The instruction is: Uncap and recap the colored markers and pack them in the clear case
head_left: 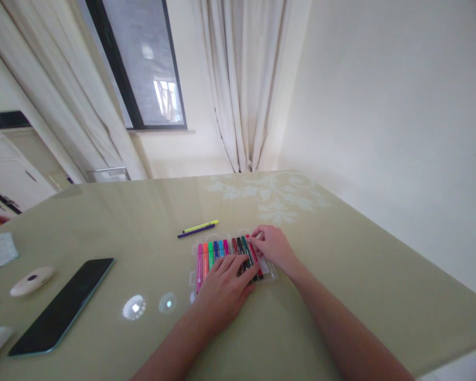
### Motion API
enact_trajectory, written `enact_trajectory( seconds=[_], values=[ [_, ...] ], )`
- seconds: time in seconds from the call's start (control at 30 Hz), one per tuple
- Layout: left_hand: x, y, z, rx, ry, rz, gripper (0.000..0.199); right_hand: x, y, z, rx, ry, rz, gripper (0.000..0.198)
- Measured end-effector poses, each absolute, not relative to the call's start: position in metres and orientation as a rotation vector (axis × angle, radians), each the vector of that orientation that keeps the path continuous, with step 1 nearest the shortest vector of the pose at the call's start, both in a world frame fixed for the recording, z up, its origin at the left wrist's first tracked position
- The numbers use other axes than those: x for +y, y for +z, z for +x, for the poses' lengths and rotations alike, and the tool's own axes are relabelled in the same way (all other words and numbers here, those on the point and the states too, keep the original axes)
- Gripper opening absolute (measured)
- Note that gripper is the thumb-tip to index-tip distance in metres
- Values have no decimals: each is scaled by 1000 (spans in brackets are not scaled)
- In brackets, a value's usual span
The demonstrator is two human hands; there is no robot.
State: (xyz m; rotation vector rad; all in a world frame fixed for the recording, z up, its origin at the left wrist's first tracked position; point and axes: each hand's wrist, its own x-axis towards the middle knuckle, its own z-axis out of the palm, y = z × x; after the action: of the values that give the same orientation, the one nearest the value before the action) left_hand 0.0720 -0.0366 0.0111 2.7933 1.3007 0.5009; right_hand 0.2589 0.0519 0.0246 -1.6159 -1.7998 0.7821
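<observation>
A clear plastic marker case [274,273] lies open on the table in front of me, with a row of colourful felt-tip markers in it. Pink [200,262], orange [205,256] and green [210,253] markers are among those on its left side. My left hand [230,278] rests palm down across the case, fingers stretched over the markers and hiding their lower parts. At the right end of the row, my right hand [273,244] pinches the upper end of a red marker [253,253]. Dark markers [239,246] lie just left of it.
Behind the case, a yellow marker [200,226] and a dark blue marker [195,231] lie on the glossy table [143,222]. To the left are a black-screened tablet [63,307], a pale oval object [32,281] and a white packet [0,252]. A wall [388,132] borders the right side.
</observation>
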Motion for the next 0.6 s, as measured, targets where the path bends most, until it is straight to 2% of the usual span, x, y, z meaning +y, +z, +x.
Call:
enact_trajectory(
  seconds=[0.13, 0.37, 0.5, 0.6],
  values=[
    [-37, 11, 72, 1328, 501, 2769, 40, 50, 26, 255, -1883, 621, -1675, 13],
    [-38, 14, 74, 1284, 542, 2701, 39, 50, 23, 255, -1969, 560, -1711, 14],
    [-21, 19, 54, 1300, 770, 2459, 39, 50, 22, 257, -1971, 572, -1697, 15],
    [0, 19, 22, 1662, 1007, 2251, 42, 50, 24, 257, -1952, 528, -1708, 17]
  ],
)
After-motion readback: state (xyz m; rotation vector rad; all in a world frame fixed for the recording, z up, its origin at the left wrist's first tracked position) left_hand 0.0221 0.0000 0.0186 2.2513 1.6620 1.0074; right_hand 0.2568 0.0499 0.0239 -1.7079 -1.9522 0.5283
